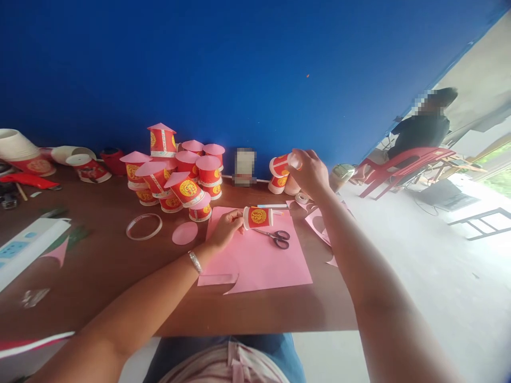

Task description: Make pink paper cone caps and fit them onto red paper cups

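Note:
My left hand (229, 226) is closed on a red paper cup (258, 217) with a gold emblem, lying on its side just over a pink paper sheet (275, 271). Black-handled scissors (279, 239) lie on the sheet, partly behind that cup. Farther back on the right, my right hand (311, 167) has its fingers closed around a small whitish round thing (294, 160), too blurred to name. It is beside stacked red paper cups (278, 181). A pen (272, 206) lies at the sheet's back edge.
Several red cups with pink cone tops (187, 175) stand stacked at back left. A pink paper disc (184, 233) and a tape ring (144, 226) lie nearer. Pink offcuts (319, 226) are on the right. A blue wall (255, 80) rises behind; a person (423, 127) sits far right.

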Tool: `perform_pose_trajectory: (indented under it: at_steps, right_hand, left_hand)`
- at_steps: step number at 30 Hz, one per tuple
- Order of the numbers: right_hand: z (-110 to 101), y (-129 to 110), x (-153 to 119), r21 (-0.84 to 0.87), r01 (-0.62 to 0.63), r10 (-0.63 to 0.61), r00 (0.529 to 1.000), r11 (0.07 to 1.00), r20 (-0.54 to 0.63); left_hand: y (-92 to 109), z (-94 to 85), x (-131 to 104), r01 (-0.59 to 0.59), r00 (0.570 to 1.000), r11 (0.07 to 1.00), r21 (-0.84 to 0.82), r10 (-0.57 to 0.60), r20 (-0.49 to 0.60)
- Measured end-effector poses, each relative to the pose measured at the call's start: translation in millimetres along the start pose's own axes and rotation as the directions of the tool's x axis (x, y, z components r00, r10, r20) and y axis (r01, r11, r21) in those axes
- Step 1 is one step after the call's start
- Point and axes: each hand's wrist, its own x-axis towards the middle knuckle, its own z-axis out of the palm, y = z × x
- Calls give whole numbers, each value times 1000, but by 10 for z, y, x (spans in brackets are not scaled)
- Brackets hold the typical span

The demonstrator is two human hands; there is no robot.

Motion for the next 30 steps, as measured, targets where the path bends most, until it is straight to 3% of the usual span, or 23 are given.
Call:
perform_pose_trajectory:
  at_steps: [6, 11, 16, 19, 22, 24, 27, 28, 30]
  right_hand:
    - [238, -186, 350, -298, 21, 42, 979, 954, 201]
    - [445, -117, 395, -233, -22, 86, 959, 972, 270]
    - [579, -50, 246, -154, -47, 95, 942, 987, 322]
    - [611, -42, 70, -105, -23, 49, 966, 994, 255]
    - [626, -46, -204, 132, 39, -43, 999, 991, 27]
    - [652, -52, -433, 404, 14, -17, 1000, 915, 2]
    - [729, -91, -777, 790, -141, -23, 981, 597, 192]
    - [759, -117, -875, 851, -179, -74, 966, 494, 246]
    - [815, -182, -1028, 889, -257, -149, 931, 379, 332]
  left_hand:
    - [-35, -17, 13, 21, 999, 999, -29, -20, 37]
    - [-37, -23, 23, 30, 999, 999, -30, -29, 33]
    - [14, -22, 19, 55, 998, 995, -84, -52, 37]
    - [-4, -37, 32, 72, 997, 983, -167, -67, 36]
    - [-61, -54, 62, 67, 998, 948, -311, -64, 19]
    - [-99, -62, 88, 60, 998, 908, -415, -66, 0]
    - [-129, -68, 123, 85, 994, 841, -534, -105, -8]
    - [-132, -68, 129, 103, 993, 824, -556, -121, 5]
    - [-127, -64, 127, 147, 989, 815, -561, -140, 55]
